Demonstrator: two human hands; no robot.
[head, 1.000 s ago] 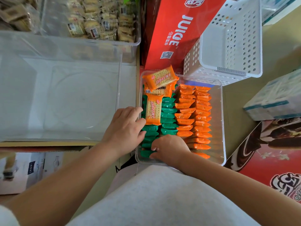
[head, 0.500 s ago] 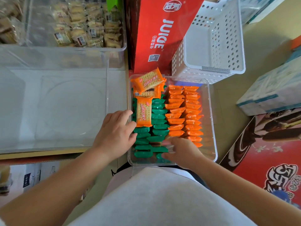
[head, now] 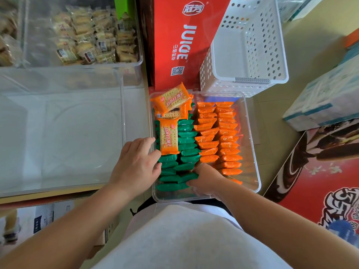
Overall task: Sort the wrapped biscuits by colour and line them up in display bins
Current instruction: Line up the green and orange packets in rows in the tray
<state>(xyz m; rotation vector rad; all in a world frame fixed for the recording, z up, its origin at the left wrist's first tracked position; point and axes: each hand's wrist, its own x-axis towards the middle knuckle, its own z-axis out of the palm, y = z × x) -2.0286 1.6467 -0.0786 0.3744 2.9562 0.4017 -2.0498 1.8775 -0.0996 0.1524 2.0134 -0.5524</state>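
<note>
Bright, even daylight, soft shadows; glare on the clear bin (head: 58, 133); wide-angle bowing at edges, corners slightly soft.

tan floor (head: 272, 123) carries white basket (head: 250, 45), red juice box (head: 180, 41).

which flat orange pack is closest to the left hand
The orange pack lying lengthwise on the green rows, beside the left hand; the others are piled at the bin's far end.

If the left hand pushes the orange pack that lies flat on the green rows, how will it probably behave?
The orange pack probably slides easily: its wrapper looks glossy and it lies loose on the green packs. It likely stays stiff, since a flat cracker shape shows on it. The crackers may break if pressed hard.
</note>
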